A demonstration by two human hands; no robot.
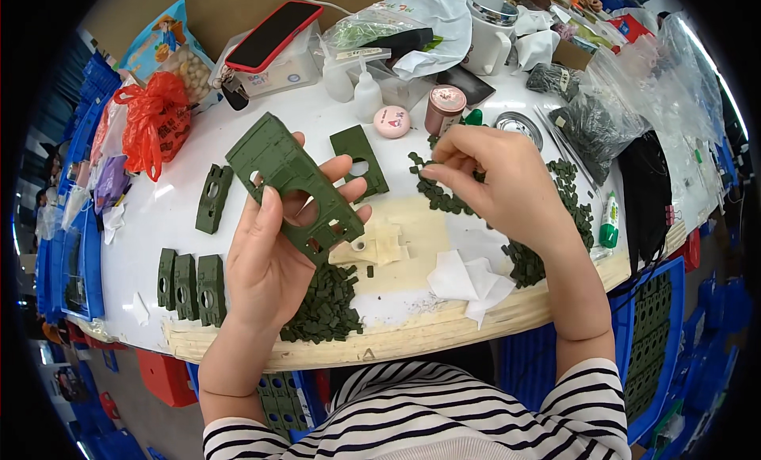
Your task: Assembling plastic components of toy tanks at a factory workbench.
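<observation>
My left hand (pixel 265 258) grips a dark green plastic model hull part (pixel 289 178) with a large round hole, held tilted above the table. Over the right half of the table, my right hand (pixel 495 170) is closed in a pinch; whatever its fingertips hold is too small or hidden to make out. Beneath and around it lie small dark green plastic pieces (pixel 444 200). A second heap of such pieces (pixel 325 305) sits by my left wrist. Another green hull part (pixel 358 162) rests just beyond the held one.
More green hull parts (pixel 210 289) stand at the left, one (pixel 213 198) farther back. Masking tape (pixel 388 242) and white tissue (pixel 468 281) lie in the middle. Bottles (pixel 367 95), a pink-lidded jar (pixel 445 111), tweezers (pixel 567 143), a glue bottle (pixel 609 222) and bags (pixel 594 119) line the far and right sides.
</observation>
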